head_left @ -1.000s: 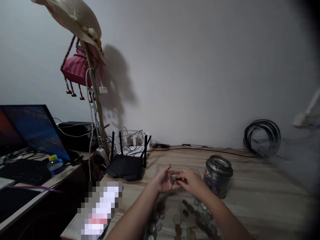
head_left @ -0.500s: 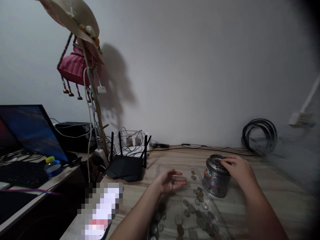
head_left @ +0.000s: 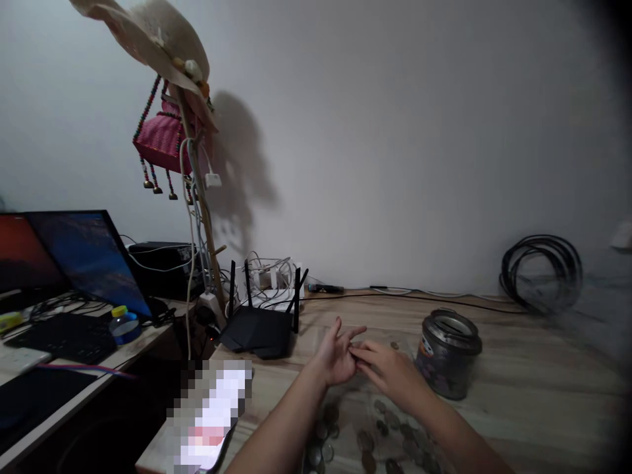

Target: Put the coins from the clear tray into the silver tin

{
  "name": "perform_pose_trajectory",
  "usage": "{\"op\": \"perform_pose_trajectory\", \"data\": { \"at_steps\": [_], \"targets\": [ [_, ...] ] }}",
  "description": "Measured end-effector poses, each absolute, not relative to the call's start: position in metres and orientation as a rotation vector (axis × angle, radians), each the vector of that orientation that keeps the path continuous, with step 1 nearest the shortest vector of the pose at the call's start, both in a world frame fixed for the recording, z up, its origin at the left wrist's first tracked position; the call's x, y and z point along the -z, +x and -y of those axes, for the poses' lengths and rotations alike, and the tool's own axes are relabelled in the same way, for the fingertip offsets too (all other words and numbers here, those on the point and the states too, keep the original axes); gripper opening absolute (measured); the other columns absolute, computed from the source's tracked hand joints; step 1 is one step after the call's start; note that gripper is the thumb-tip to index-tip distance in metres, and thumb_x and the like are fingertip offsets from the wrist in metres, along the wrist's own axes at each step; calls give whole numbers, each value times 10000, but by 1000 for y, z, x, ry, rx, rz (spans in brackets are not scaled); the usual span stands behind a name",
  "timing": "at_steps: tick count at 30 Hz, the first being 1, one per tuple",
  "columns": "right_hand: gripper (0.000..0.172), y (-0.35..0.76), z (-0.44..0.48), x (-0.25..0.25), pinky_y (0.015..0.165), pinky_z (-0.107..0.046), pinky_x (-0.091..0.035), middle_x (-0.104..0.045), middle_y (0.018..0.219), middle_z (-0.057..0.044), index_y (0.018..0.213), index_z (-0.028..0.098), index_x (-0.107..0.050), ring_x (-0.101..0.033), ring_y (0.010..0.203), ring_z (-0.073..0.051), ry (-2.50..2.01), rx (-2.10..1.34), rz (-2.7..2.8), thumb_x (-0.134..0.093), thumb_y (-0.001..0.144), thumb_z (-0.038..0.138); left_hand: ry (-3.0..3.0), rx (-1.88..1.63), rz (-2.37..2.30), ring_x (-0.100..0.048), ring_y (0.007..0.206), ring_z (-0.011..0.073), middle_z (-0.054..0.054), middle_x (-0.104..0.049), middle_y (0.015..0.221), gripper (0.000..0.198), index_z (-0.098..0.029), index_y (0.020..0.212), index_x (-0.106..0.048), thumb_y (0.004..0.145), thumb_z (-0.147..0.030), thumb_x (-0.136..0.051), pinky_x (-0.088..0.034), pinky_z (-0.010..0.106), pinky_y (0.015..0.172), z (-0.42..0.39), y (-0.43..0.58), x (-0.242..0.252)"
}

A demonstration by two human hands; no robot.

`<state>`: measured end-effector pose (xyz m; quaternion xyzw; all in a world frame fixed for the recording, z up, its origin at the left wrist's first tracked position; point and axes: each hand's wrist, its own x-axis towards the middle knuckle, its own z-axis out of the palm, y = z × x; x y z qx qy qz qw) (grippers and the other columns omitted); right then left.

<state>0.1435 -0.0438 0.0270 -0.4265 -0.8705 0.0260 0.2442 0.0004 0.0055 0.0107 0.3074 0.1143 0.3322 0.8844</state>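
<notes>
My left hand (head_left: 338,355) is palm up over the coins, its fingers stretched and spread. The fingertips of my right hand (head_left: 388,372) press together against the left palm. Whatever lies between them is too small to make out. Beneath both hands, several loose coins (head_left: 365,441) are scattered on a clear sheet or tray (head_left: 320,336) on the wooden table. To the right of my right hand stands a round metal tin (head_left: 448,355) with a slot in its lid and a printed picture on its side; neither hand touches it.
A black router (head_left: 257,329) with upright antennas sits at the left back of the table (head_left: 523,382). Near the front left lies a pixelated phone (head_left: 217,415). Coiled black cable (head_left: 540,273) leans on the wall. Monitors (head_left: 93,257) stand on the side desk.
My right hand has left the tin's lid and moved left to the left palm. The left hand stays palm up. The view has turned slightly left.
</notes>
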Motion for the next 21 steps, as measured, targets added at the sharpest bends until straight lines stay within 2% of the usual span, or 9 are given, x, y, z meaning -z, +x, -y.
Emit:
{"op": "perform_pose_trajectory", "data": {
  "at_steps": [4,9,13,16,18,21],
  "targets": [
    [221,150,44,-28,716,-267,-397,-600,903,-29,930,233,-580,-540,835,-156,-1232,-119,2331,-445,761,186,663,-591,-203,-535,640,143,42,-589,706,665,-147,1214,-431,772,-622,-286,-328,249,622,-2,3,-9],
    [169,155,48,-37,675,-261,-386,-568,875,-44,786,207,-578,-529,792,-156,-1288,-81,2315,-410,773,192,640,-583,-176,-543,715,138,54,-599,787,598,-158,1166,-479,801,-584,-273,-353,261,691,6,4,-18],
    [151,151,50,-37,668,-252,-378,-570,904,-36,848,221,-568,-530,796,-154,-1271,-141,2293,-459,744,220,667,-611,-185,-566,738,157,69,-609,790,599,-141,1153,-487,805,-576,-266,-366,257,690,7,4,-20],
    [196,146,49,-33,620,-236,-362,-580,872,-25,901,221,-543,-532,749,-143,-1317,-173,2285,-466,722,200,649,-601,-208,-565,676,151,52,-602,725,599,-133,1140,-487,802,-578,-270,-368,246,630,2,4,-13],
    [183,146,45,-31,607,-232,-352,-586,854,-18,878,220,-546,-531,731,-138,-1335,-190,2293,-457,720,197,645,-612,-255,-561,643,148,49,-593,697,601,-121,1123,-488,798,-581,-276,-362,239,592,-3,4,-8],
    [166,155,39,-29,627,-242,-352,-602,840,-19,838,213,-571,-532,732,-142,-1373,-233,2261,-448,727,231,659,-707,-365,-576,686,172,79,-596,740,591,-112,1098,-484,789,-579,-294,-381,261,627,-10,5,-3]
  ]
}}
